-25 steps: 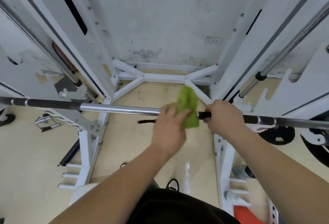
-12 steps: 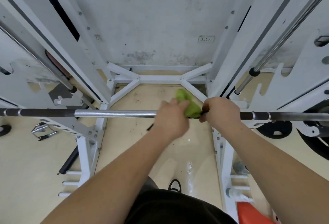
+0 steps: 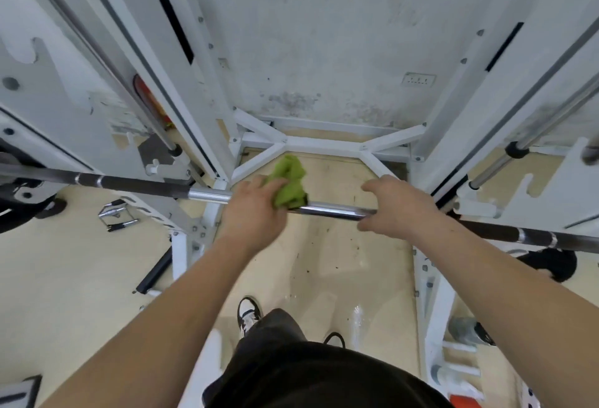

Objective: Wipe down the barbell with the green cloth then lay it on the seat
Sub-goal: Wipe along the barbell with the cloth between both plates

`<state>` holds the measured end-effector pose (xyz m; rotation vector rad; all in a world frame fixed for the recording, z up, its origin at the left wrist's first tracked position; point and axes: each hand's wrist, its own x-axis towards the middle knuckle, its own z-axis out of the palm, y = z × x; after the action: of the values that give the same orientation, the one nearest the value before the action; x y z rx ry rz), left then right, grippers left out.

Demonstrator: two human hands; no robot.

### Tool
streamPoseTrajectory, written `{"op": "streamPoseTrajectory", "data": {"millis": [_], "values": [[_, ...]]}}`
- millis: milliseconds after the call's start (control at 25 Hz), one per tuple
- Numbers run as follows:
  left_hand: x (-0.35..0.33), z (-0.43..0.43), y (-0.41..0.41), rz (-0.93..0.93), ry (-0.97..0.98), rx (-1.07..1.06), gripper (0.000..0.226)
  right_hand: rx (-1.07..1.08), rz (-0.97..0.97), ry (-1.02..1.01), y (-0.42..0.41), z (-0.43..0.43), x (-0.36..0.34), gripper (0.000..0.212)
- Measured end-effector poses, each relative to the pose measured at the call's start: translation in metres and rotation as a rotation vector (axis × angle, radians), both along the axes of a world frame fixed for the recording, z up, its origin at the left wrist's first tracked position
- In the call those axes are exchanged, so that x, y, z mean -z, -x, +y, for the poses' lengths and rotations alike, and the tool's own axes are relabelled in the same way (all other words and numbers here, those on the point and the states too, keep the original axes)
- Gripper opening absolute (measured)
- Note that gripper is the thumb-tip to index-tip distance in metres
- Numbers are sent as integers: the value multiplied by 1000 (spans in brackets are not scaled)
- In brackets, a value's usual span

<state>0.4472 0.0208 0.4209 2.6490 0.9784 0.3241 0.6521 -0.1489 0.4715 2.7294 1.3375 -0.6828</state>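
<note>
A long barbell (image 3: 334,210) runs across the view at waist height inside a white rack, chrome in the middle and dark toward both ends. My left hand (image 3: 252,213) grips a crumpled green cloth (image 3: 289,180) and holds it wrapped against the chrome part of the bar, left of centre. My right hand (image 3: 397,205) is curled over the bar to the right, its fingers over the top and thumb underneath. A bare stretch of chrome shows between my two hands. No seat is visible.
White rack uprights (image 3: 207,135) stand close on both sides, with chrome guide rods (image 3: 531,135). A white floor brace (image 3: 324,145) crosses in front of the wall. A cable handle (image 3: 118,216) lies on the floor at left, a black weight plate (image 3: 551,265) at right. My shoes (image 3: 248,312) are below.
My left hand has slid the green cloth leftward along the bar, away from my right hand. A stretch of bare chrome now shows between the hands. The view has shifted to the right.
</note>
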Motion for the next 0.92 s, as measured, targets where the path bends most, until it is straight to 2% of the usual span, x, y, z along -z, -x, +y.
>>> {"op": "streamPoseTrajectory", "data": {"millis": [120, 240, 320, 400, 480, 520, 600, 680, 760, 800, 920], "values": [[-6, 62, 50, 88, -39, -290, 47, -19, 103, -131, 25, 26, 10, 74], [-1, 51, 51, 44, -20, -480, 49, -42, 87, -147, 35, 31, 17, 69], [6, 0, 26, -56, -20, -365, 45, -35, 89, -129, 34, 29, 15, 69], [12, -64, 2, -147, 30, -116, 43, -35, 85, -124, 29, 29, 16, 55], [17, -108, -4, -150, 202, 49, 42, -62, 59, -60, 24, 28, 15, 42], [22, -114, 0, -175, 294, 32, 40, -99, 40, -16, 23, 26, 15, 46], [35, -108, 25, -314, 511, -254, 34, -164, -24, 22, 22, 24, 17, 57], [38, -90, 56, -460, 735, -665, 24, -171, -52, -51, 26, 27, 18, 63], [30, -62, 68, -663, 864, -908, 17, -176, -32, -152, 35, 37, 19, 63], [23, -46, 68, -747, 896, -945, 19, -177, -12, -187, 40, 44, 20, 61], [4, -13, 56, -946, 941, -883, 20, -175, 35, -230, 54, 59, 23, 53]]}}
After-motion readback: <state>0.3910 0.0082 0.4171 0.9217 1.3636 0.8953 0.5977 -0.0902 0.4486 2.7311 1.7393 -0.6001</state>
